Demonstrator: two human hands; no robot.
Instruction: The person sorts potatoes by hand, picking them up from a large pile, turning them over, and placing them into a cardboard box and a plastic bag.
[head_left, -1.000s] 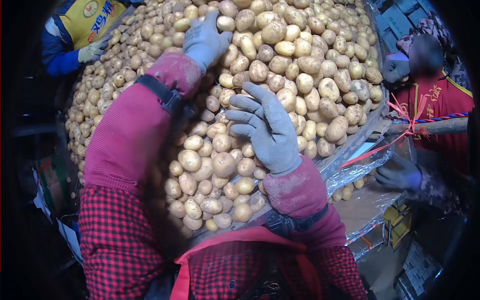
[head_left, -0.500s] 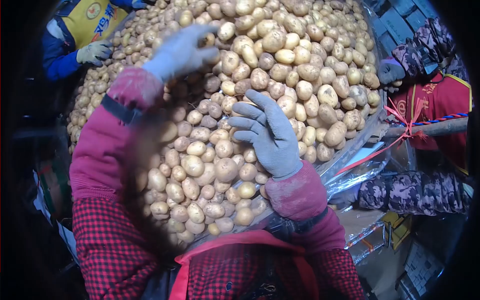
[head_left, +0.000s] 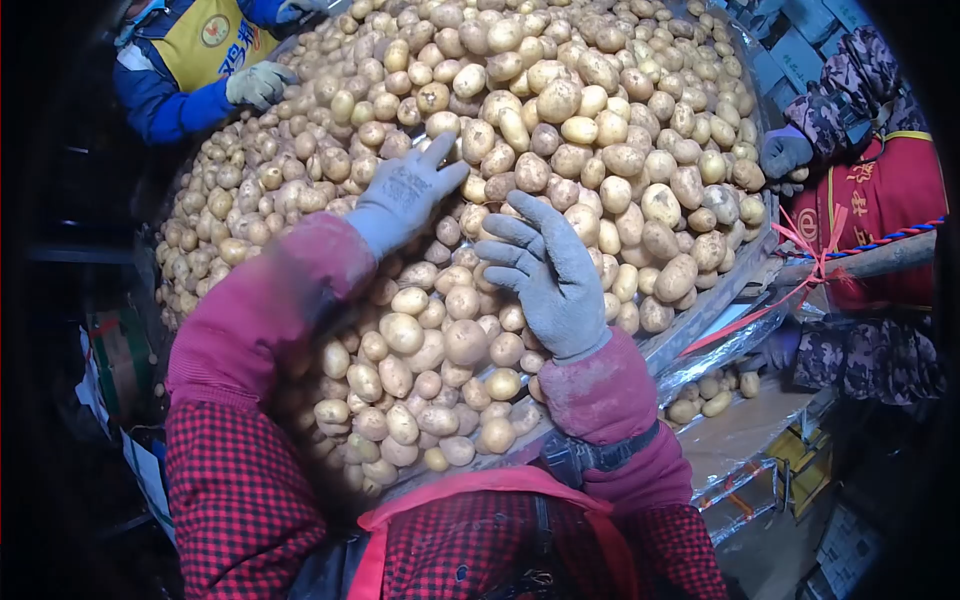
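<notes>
A large heap of potatoes point(head_left: 465, 340) fills the table in front of me. My left hand point(head_left: 408, 192), in a grey glove, lies on the middle of the heap with its fingers spread over the potatoes; its palm side is hidden. To its right, my right hand point(head_left: 550, 275), in the same kind of glove, is held palm up and tilted, fingers apart and slightly curled, with nothing in it. Potatoes lie around and beneath both hands.
At the upper left, a co-worker's gloved hand point(head_left: 262, 85) rests at the heap's edge. Another person's gloved hand point(head_left: 785, 152) is at the right edge, near a pole point(head_left: 880, 255) tied with red string. More potatoes point(head_left: 712, 393) lie on a lower surface at right.
My left hand has come down and slightly right onto the potatoes. My right hand has barely moved. At the lower right, the co-worker's camouflage sleeve has shifted right, and potatoes show there.
</notes>
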